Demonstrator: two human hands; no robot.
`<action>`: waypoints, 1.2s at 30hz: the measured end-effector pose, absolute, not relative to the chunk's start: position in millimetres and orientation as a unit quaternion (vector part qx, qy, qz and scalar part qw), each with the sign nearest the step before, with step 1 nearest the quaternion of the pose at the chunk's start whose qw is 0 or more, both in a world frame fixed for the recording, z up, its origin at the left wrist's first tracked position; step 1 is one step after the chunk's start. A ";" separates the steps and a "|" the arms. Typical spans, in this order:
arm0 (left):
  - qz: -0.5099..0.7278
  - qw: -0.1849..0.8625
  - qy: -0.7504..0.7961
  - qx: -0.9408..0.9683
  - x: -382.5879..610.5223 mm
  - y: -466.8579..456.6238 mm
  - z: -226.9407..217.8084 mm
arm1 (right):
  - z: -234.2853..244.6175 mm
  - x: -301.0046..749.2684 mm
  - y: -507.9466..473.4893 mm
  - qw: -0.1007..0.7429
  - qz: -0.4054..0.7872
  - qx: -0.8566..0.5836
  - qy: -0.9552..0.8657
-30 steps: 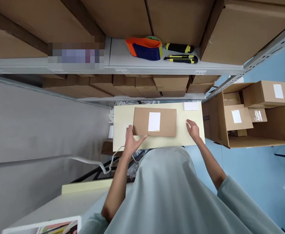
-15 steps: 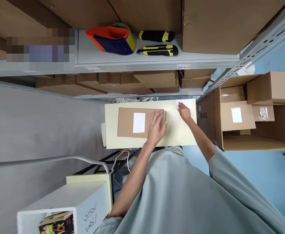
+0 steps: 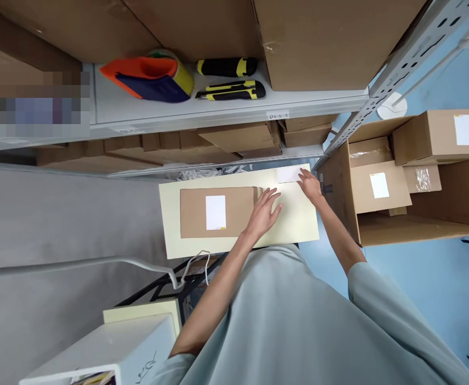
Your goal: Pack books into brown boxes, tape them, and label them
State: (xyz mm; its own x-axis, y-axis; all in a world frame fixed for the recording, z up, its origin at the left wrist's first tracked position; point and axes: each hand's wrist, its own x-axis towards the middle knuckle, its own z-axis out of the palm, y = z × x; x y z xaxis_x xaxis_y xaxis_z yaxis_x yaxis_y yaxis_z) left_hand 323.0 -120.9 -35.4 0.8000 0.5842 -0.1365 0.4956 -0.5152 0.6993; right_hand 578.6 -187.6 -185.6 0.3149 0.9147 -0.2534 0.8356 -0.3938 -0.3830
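A flat brown cardboard box (image 3: 194, 213) with a white label (image 3: 216, 206) on top lies on the pale yellow tabletop (image 3: 298, 227). My left hand (image 3: 262, 218) is open, fingers apart, at the box's right end; whether it touches the box I cannot tell. Near the table's far right corner lies a white paper slip (image 3: 287, 174), like a blank label. My right hand (image 3: 311, 187) has its fingers drawn together at the slip's right end, pinching its edge.
A large open carton (image 3: 451, 206) holding labelled boxes stands right of the table. Above run metal shelves (image 3: 234, 115) with cartons, box cutters (image 3: 234, 91) and a tape dispenser (image 3: 150, 80). A white box (image 3: 138, 337) sits at lower left, near a grey hose (image 3: 110, 260).
My right hand has moved from the slip's left part to its right end. My left hand has shifted slightly right off the box's top. The view has shifted and tilted.
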 end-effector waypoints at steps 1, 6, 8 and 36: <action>0.049 0.383 0.307 0.870 327.2 -119.5 -36.3 | -184.7 586.5 -191.0 0.082 0.226 -0.802 -0.547; 0.031 0.391 0.288 0.874 345.4 -115.6 -38.7 | -177.7 606.4 -195.6 0.042 0.234 -0.771 -0.590; 0.031 0.395 0.285 0.873 349.3 -115.3 -39.8 | -174.1 608.2 -193.6 0.017 0.232 -0.756 -0.612; 0.069 0.549 0.378 0.743 405.3 -71.9 -93.8 | -157.8 550.8 -161.9 0.390 0.324 -0.774 -0.380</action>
State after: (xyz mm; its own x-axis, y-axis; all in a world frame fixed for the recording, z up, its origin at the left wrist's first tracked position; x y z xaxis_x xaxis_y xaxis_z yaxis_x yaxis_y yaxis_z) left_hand 405.3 -71.9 -93.8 0.7051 0.6364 -0.3127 0.4860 -0.1126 0.8667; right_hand 550.8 -161.9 -157.8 0.5019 0.8403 -0.2049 0.3360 -0.4077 -0.8491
